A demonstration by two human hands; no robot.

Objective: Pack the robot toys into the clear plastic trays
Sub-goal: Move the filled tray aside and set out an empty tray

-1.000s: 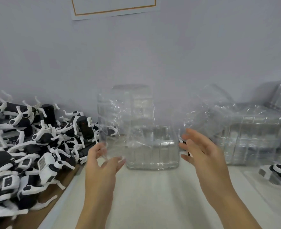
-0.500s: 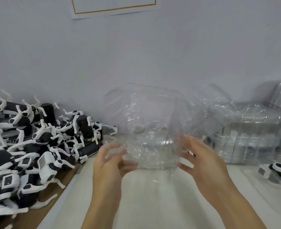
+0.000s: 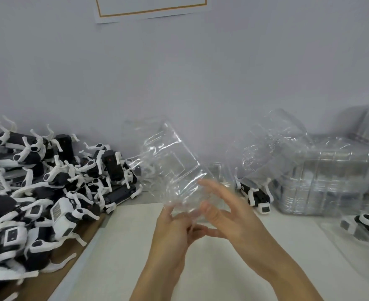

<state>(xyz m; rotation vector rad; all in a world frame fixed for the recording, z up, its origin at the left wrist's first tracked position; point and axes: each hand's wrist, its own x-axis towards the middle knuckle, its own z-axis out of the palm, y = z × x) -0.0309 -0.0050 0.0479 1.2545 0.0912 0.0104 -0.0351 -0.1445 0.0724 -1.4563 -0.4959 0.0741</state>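
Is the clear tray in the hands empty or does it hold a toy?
Empty: through the clear tray only wall and table show.

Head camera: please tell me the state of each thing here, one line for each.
Clear tray: in the air, tilted, empty, held at its lower edge.
Left hand: grips the tray.
Right hand: fingers on the tray.
Toy pile: loose, unpacked.
Single toy: on the table, unpacked.
Tray stack: nested, at rest.

Left hand (image 3: pixel 174 227): raised at centre, fingers curled, pinching tray (image 3: pixel 172 170).
Right hand (image 3: pixel 229 216): just beside, fingers extended, touching tray.
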